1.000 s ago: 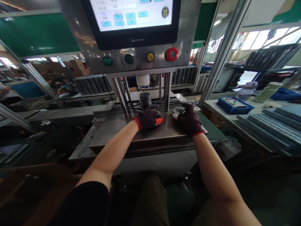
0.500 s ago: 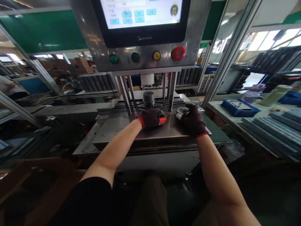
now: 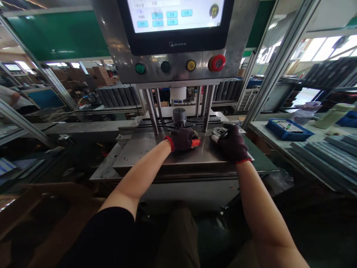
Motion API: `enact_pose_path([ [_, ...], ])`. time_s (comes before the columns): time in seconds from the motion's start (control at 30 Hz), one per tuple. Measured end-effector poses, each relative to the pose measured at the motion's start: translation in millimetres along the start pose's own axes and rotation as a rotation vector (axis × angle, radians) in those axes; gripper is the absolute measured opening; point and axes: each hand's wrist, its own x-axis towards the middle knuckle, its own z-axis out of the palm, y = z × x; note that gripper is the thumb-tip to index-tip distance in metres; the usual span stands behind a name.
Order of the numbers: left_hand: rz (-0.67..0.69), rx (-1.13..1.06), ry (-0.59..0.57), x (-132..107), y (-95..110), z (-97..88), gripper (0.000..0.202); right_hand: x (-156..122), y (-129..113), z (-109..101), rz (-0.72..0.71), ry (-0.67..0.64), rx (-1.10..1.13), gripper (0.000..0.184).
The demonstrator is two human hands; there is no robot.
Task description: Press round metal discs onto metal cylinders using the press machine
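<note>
My left hand (image 3: 182, 139), in a dark glove with a red cuff, is closed low on the steel plate in front of the press. By its fingertips shows an orange-red piece (image 3: 196, 142); what the fingers enclose is hidden. To the right, my right hand (image 3: 232, 143), gloved alike, grips a round metal part (image 3: 219, 132) with a ringed top face, held at the plate's right side. Behind my left hand stands a dark cylindrical fixture (image 3: 179, 116), below the white press head (image 3: 177, 93).
Overhead hangs a control panel with a lit screen (image 3: 175, 15), and a red button (image 3: 217, 63) at its right. Steel posts (image 3: 209, 108) flank the fixture. On the right bench are a blue tray (image 3: 290, 130), bottles and stacked grey bars (image 3: 329, 156). An open cardboard box (image 3: 55, 190) stands lower left.
The whole view has shifted slightly, so everything sits a little further right. Both hands keep nearly the same pose and place on the plate.
</note>
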Motion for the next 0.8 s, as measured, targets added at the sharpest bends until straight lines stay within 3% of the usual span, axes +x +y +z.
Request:
enact_pose_path([
  [0.8, -0.057, -0.074, -0.007, -0.2, -3.9, 2.8, 0.032, -2.0, -5.5, -2.0, -0.006, -0.054, -0.024, 0.084],
])
